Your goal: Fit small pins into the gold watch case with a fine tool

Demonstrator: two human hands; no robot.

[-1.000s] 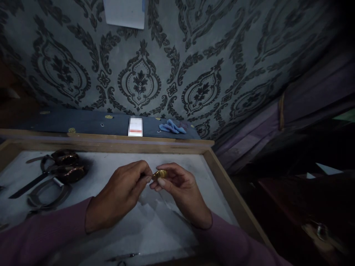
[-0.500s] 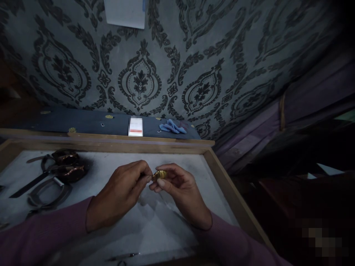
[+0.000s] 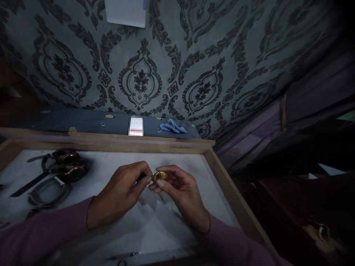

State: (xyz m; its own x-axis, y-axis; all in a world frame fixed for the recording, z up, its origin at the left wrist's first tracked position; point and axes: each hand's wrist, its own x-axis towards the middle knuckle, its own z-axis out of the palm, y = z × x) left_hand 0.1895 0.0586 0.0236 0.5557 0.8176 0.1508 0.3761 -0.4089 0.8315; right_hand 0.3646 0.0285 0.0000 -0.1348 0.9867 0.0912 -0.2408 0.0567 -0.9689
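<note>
A small, rounded, shiny gold-coloured metal piece, perhaps a watch part, is held over the white work surface. Thumb and fingers of my right hand grip it from the right side. My left hand is closed in a pinch at the piece's left edge. Whatever lies between those left fingertips is too small and dark to make out. Watches with dark straps rest to the left of my left hand. A thin pen-like tool lies at the near edge.
A raised wooden rim borders the work surface. Behind it, a blue cloth-covered ledge carries a lit phone and a crumpled blue cloth. Patterned fabric hangs at the back. At lower right, another person's hand shows dimly.
Both hands stay almost in place around the gold-coloured piece, which has tilted slightly. The view has shifted very little.
</note>
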